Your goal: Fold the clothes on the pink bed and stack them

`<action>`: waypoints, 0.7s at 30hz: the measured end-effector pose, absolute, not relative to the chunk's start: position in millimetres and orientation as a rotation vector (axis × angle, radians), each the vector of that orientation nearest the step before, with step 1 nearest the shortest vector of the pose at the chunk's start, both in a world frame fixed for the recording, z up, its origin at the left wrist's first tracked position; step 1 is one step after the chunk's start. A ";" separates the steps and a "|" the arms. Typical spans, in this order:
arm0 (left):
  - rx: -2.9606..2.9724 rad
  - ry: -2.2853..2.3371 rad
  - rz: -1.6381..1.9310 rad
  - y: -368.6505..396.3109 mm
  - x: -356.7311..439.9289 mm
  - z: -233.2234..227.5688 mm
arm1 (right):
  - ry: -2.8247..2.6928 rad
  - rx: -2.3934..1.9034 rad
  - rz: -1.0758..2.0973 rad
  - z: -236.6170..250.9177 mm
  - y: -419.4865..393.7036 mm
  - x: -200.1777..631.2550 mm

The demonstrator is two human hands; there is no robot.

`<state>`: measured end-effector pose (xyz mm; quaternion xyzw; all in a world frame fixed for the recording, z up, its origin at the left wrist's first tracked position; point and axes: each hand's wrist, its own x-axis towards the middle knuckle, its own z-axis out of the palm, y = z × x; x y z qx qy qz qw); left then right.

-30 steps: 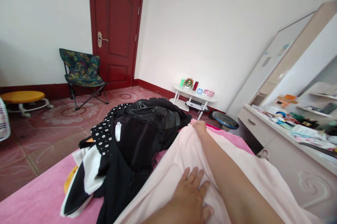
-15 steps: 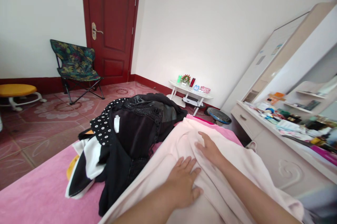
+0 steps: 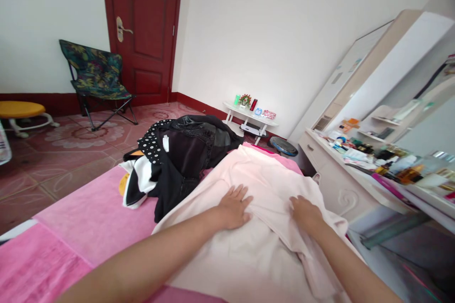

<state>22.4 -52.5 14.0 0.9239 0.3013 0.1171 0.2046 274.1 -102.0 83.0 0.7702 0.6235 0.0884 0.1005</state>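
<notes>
A pale pink garment (image 3: pixel 263 246) lies spread across the pink bed cover (image 3: pixel 88 217). My left hand (image 3: pixel 232 207) rests flat on its middle with fingers apart. On the garment's right side my right hand (image 3: pixel 304 212) lies over a fold, its fingers curled into the cloth. To the left of the garment is a heap of black clothes (image 3: pixel 185 156), one piece with white dots and one black and white.
A white dresser (image 3: pixel 341 184) crowded with bottles and small items stands at the right, a mirror behind it. On the tiled floor stand a low white table (image 3: pixel 249 115), a folding chair (image 3: pixel 95 82), a yellow stool (image 3: pixel 21 111) and a red door (image 3: pixel 142 28).
My right hand has drawn back from the garment's far edge toward me along its right side. The left hand stays pressed on the cloth. The view has pulled back and turned right.
</notes>
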 end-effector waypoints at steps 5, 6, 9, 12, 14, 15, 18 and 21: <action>2.467 0.475 0.111 -96.6 -46.8 45.8 | 2.288 2.035 0.259 73.7 -115.7 210.9; 2.434 0.480 0.178 -105.8 -65.0 53.0 | 2.332 2.006 0.208 66.9 -119.1 201.7; 2.456 0.853 0.497 -126.7 -115.4 68.8 | 2.335 2.003 0.179 49.5 -122.3 187.4; 2.469 1.393 0.650 -136.6 -151.3 71.1 | 2.292 1.996 0.255 43.6 -114.6 186.6; 2.379 1.645 0.589 -140.0 -166.3 65.4 | 2.232 2.015 0.315 43.7 -107.1 187.5; 2.323 1.718 0.526 -141.5 -171.3 61.3 | 2.205 2.030 0.341 44.1 -103.6 187.6; 2.191 1.765 0.363 -145.5 -178.0 49.3 | 2.209 2.027 0.377 46.3 -95.7 188.6; 2.140 1.646 0.396 -147.7 -175.3 48.6 | 2.256 1.970 0.334 54.5 -89.1 196.2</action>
